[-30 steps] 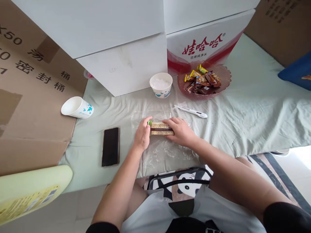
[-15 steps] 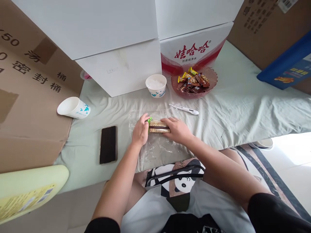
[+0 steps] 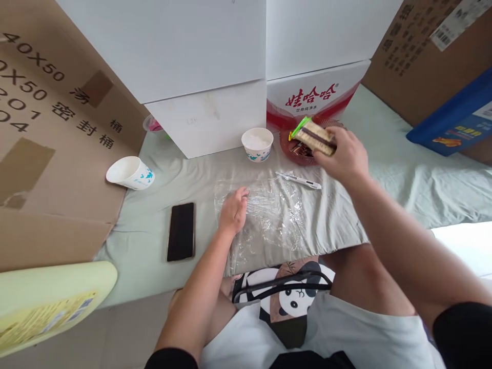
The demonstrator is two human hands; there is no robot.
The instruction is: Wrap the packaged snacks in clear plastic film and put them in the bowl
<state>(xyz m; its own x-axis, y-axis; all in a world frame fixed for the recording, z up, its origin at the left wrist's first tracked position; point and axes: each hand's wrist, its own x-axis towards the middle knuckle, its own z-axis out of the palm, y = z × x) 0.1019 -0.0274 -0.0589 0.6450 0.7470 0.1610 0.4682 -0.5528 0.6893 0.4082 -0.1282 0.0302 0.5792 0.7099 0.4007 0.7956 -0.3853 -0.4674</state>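
A wrapped, layered snack bar [image 3: 315,137] with a dark middle stripe and a green end is held up by my right hand [image 3: 346,156], closed around its right end. It hangs over the pinkish glass bowl [image 3: 292,152], hiding part of the wrapped snacks inside. My left hand [image 3: 233,211] rests on its side on a crumpled sheet of clear plastic film [image 3: 269,212], fingers loosely curled and holding nothing I can see. A white utility knife [image 3: 300,180] lies between the film and the bowl.
A paper cup with whitish contents [image 3: 257,146] stands left of the bowl. Another paper cup [image 3: 130,173] lies tipped by the cardboard box [image 3: 57,154]. A phone [image 3: 181,231] lies left of my left arm. White boxes [image 3: 207,125] back the cloth-covered table; a blue package [image 3: 453,128] leans at right.
My right hand has lifted the snack bar off the plastic film and carried it right and away from me, over the bowl. My left hand has let go and stays on the film.
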